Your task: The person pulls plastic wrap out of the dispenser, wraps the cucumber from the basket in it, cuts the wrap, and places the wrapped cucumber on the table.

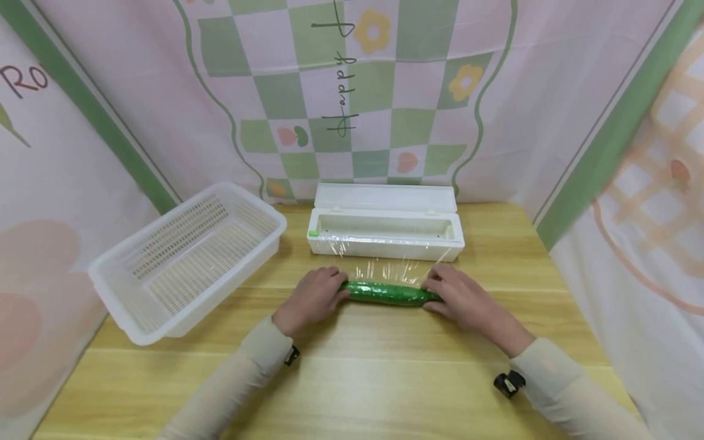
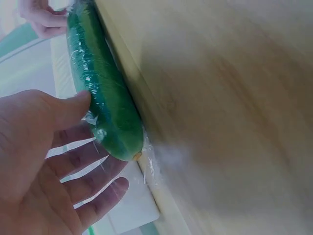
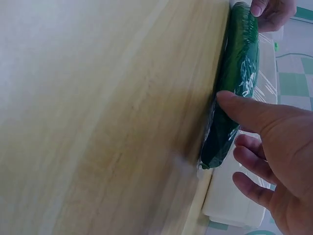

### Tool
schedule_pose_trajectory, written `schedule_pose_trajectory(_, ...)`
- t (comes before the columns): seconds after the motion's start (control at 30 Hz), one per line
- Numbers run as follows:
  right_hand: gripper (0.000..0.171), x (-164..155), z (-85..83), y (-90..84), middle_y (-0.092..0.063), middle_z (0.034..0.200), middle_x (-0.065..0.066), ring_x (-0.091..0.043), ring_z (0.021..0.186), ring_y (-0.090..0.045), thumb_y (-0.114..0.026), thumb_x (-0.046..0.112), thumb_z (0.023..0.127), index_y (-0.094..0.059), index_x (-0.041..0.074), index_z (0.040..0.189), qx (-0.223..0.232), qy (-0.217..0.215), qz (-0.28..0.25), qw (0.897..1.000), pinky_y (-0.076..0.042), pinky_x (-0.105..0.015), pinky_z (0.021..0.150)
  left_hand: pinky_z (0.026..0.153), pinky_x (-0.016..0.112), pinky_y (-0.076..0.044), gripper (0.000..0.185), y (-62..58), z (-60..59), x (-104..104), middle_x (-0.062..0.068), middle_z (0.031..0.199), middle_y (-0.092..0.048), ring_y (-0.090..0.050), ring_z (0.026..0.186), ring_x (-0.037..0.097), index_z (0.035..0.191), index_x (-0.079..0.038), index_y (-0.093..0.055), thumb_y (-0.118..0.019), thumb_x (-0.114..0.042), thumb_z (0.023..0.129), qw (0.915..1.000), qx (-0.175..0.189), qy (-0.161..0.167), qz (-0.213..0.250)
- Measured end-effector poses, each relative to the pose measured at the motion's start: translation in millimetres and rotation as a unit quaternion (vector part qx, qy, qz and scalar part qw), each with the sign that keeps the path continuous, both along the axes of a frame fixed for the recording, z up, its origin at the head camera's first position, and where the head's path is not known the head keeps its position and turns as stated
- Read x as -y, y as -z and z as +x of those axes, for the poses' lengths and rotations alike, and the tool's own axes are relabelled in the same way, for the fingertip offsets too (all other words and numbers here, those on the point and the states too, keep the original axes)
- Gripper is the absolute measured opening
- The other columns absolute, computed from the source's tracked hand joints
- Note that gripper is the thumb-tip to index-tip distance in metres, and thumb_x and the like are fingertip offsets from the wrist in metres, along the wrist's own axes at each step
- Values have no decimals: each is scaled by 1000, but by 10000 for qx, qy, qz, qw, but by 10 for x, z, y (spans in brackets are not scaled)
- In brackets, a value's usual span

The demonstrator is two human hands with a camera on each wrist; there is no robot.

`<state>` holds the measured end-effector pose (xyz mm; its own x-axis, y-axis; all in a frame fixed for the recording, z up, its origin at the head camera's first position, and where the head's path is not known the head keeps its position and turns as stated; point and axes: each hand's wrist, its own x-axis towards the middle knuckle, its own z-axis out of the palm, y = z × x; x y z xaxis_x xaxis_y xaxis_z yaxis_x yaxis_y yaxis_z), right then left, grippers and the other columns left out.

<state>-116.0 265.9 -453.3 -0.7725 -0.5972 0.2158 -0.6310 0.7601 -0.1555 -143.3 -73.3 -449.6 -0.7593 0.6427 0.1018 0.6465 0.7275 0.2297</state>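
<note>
A green cucumber (image 1: 389, 293) lies crosswise on the table, wrapped in shiny cling film (image 1: 385, 269) that stretches from it back to a white cling film box (image 1: 385, 247). My left hand (image 1: 316, 296) holds the cucumber's left end, thumb on the near side and fingers behind, as the left wrist view shows with the hand (image 2: 54, 152) close up. At the other end my right hand (image 1: 459, 299) grips it the same way; in the right wrist view its thumb (image 3: 239, 107) presses the wrapped skin. Loose film edges stick out past the cucumber's tip (image 2: 137, 155).
The box's lid (image 1: 385, 197) stands raised at the back, with a green tab (image 1: 313, 233) at its left corner. A white slotted basket (image 1: 258, 256) stands to the left. Patterned cloth (image 1: 352, 91) hangs behind the wooden table (image 1: 385, 379).
</note>
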Motion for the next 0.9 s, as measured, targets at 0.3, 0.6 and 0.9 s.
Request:
schedule_pose_trajectory(0.3,34,1,-39,-35,-69,102,-6,-19,91,-64,-84,19,91,-75,1,118,401,3,239,9989,-60,-42,81,89,42,-60,49,43,-10,10,12,118,-69,-65,104,28,125,-2,-69,-81,-37,93,9997,176,-93,-112)
schedule_pose_trajectory(0.6,21,-13,-93,-23,-74,99,-1,-15,89,-69,-81,20,93,-71,10,109,971,362,-200,9944,-62,-42,84,87,38,-57,49,68,-64,-30,12,118,-63,-57,106,26,122,-3,-73,-83,-39,91,9990,88,-209,-383)
schedule_pose_trajectory(0.9,20,-12,-102,-39,-66,105,-5,-17,92,-64,-85,14,89,-78,9,106,491,157,-390,9979,-61,-41,81,88,38,-56,47,72,-88,-46,11,117,-64,-58,106,25,130,-3,-71,-81,-31,94,9982,95,-309,-501)
